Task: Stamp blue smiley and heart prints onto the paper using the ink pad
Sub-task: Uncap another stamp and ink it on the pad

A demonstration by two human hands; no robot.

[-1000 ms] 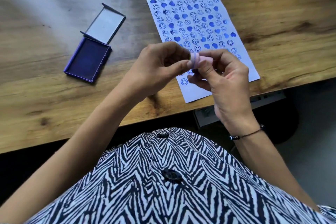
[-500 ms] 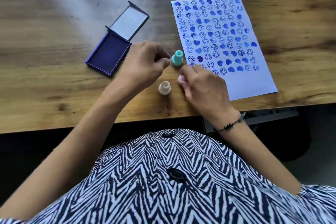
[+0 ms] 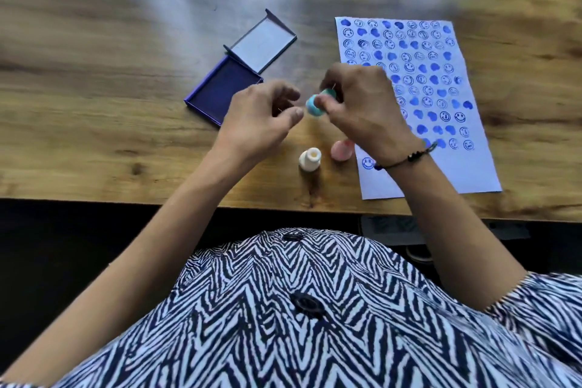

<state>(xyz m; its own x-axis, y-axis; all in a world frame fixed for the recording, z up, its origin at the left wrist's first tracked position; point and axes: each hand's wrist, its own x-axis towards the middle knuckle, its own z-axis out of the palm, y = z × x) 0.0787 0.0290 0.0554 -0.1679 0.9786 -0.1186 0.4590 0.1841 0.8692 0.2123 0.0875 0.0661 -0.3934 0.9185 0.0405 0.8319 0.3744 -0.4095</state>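
You have three small stamps in view. One is the teal stamp [image 3: 316, 104], which your right hand [image 3: 362, 107] pinches between thumb and fingers above the table, tilted so its round blue-stained face points toward your left hand. The other two stand upright on the wooden table [image 3: 94, 104] near its front edge: a white stamp [image 3: 309, 159] and, just to its right, a pink stamp [image 3: 341, 149], which sits close to the left edge of the paper and partly under your right wrist.

Your left hand [image 3: 261, 116] is loosely curled and holds nothing, its thumb tip just beside the teal stamp's face; whether it touches is unclear.

There is one ink pad [image 3: 223, 93], lying open to the left of your hands. Its dark blue inked tray is the nearer half, and the pale lid is folded back on the far side, flat on the table.

There is one sheet of paper [image 3: 472, 173], white, lying to the right of your hands with its long side running away from you. Rows of blue smileys and solid blue hearts cover most of it, too many and too blurred to count. The bottom strip is mostly bare, with a single smiley by your right wrist. A thin dark bracelet [image 3: 406, 159] circles that wrist.
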